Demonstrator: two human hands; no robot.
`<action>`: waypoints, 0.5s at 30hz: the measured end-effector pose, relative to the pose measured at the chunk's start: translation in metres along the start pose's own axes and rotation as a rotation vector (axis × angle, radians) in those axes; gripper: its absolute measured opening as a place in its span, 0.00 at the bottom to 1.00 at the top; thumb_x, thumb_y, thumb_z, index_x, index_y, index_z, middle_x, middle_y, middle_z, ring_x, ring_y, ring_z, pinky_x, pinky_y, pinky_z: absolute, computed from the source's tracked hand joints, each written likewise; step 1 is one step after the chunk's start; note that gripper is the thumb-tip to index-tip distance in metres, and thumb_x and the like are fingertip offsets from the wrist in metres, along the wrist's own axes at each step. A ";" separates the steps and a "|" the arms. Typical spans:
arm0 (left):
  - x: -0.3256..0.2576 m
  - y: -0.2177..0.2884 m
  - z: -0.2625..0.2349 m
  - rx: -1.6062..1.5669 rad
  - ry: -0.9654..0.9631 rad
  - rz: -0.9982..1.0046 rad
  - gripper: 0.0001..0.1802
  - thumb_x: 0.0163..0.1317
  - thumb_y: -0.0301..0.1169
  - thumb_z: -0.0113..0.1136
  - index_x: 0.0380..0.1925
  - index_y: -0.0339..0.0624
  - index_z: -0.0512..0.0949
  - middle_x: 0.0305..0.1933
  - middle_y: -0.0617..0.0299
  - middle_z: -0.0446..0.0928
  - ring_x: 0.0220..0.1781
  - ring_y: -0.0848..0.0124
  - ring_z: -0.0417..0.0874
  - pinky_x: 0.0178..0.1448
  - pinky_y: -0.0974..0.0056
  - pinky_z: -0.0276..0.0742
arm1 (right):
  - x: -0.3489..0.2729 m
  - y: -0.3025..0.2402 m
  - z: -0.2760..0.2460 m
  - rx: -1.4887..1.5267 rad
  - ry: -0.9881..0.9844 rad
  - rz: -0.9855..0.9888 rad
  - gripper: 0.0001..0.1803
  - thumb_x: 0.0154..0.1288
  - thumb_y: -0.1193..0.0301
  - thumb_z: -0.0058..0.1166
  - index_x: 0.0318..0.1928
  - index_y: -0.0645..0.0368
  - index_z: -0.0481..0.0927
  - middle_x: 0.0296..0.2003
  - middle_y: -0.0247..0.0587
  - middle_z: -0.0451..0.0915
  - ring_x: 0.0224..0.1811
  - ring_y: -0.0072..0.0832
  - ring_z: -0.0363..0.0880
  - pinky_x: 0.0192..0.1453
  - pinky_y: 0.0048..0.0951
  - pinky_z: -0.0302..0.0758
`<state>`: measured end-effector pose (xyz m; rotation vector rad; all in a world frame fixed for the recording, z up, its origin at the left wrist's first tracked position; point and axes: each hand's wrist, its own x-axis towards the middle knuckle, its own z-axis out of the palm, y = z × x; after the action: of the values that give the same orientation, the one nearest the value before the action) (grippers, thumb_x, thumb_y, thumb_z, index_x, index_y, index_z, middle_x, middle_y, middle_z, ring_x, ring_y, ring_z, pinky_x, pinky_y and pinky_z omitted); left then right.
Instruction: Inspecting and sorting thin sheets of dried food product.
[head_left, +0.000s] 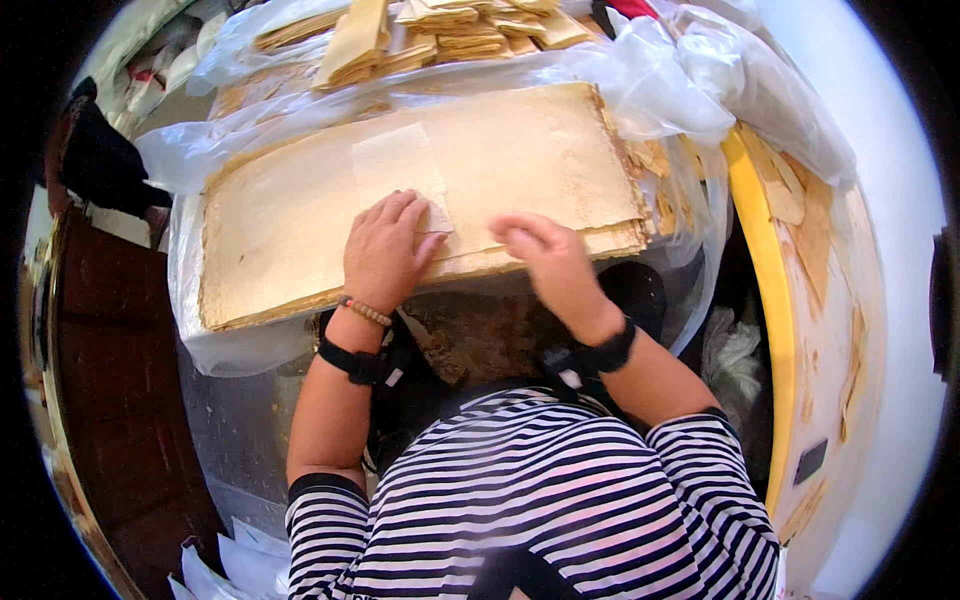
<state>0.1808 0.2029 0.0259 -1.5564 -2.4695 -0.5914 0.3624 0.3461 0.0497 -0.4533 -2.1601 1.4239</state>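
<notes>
A stack of large, thin, tan sheets (280, 215) with ragged edges lies in front of me. I cannot tell what material they are. On the top sheet is a paler rectangular piece (385, 160), running from the middle toward the near edge. My left hand (387, 245) rests on the near end of that piece, fingers laid down and thumb apart. To its right, my right hand (550, 265) is by the stack's near edge. Its bent fingers are smeared by motion, so whether they hold anything does not show.
Behind the stack lie several folded tan bundles (470, 25) on clear plastic sheeting (670, 90). A yellow-edged board (765, 300) at right carries tan scraps and a small dark rectangular object (811, 462). A dark brown panel (120, 370) stands at left.
</notes>
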 end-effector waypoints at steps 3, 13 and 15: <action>0.007 0.008 -0.006 0.003 -0.026 0.027 0.28 0.61 0.49 0.65 0.55 0.44 0.77 0.62 0.58 0.75 0.65 0.57 0.73 0.69 0.55 0.67 | -0.026 0.017 -0.056 0.662 0.343 0.557 0.24 0.75 0.71 0.47 0.65 0.70 0.63 0.53 0.55 0.80 0.52 0.37 0.83 0.56 0.34 0.81; 0.011 0.011 -0.007 0.114 -0.069 0.076 0.39 0.51 0.57 0.69 0.57 0.44 0.76 0.62 0.57 0.75 0.64 0.59 0.74 0.67 0.54 0.68 | -0.016 0.025 -0.114 1.076 0.452 0.773 0.18 0.74 0.64 0.49 0.50 0.69 0.69 0.46 0.55 0.79 0.48 0.40 0.83 0.55 0.41 0.83; 0.012 0.010 -0.006 0.119 -0.056 0.092 0.39 0.51 0.58 0.69 0.56 0.44 0.76 0.61 0.56 0.76 0.64 0.59 0.74 0.66 0.54 0.68 | -0.008 0.033 -0.122 1.044 0.369 0.739 0.19 0.72 0.60 0.53 0.47 0.65 0.70 0.39 0.46 0.79 0.39 0.32 0.82 0.47 0.37 0.86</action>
<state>0.1838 0.2139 0.0374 -1.6502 -2.4083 -0.3850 0.4394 0.4461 0.0569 -1.0149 -0.7417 2.3464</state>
